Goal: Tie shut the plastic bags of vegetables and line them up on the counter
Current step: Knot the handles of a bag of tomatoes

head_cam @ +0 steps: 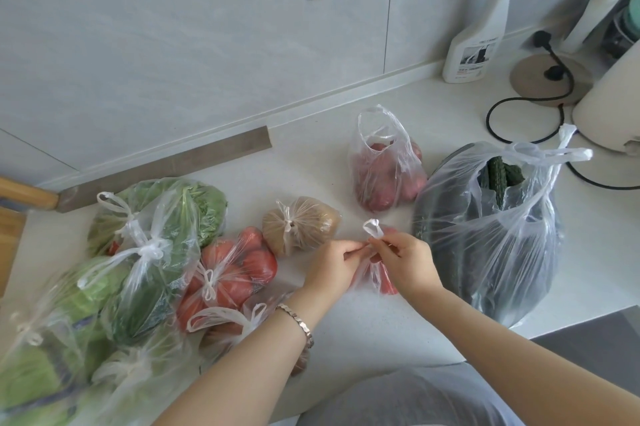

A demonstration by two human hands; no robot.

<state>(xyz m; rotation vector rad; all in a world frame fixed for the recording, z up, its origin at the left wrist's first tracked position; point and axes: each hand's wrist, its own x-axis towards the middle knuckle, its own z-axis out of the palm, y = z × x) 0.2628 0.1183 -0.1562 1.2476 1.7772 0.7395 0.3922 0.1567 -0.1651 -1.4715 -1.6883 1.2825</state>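
Pale speckled counter [346, 332]; left hand [332, 266] and right hand [405, 263] pinch twisted handles of filmy bag [377, 278].

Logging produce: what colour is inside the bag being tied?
Red, in the small bag, head view.

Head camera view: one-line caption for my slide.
Left hand and right hand pinch the handles of a small red-produce bag; tied bags left, cucumber bag and pink-produce bag open right.

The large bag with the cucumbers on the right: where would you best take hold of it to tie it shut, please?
Probably by its two handle loops, from above: the bag sits upright, mouth open, and the loops stick up free at the top right, clear of the cucumbers.
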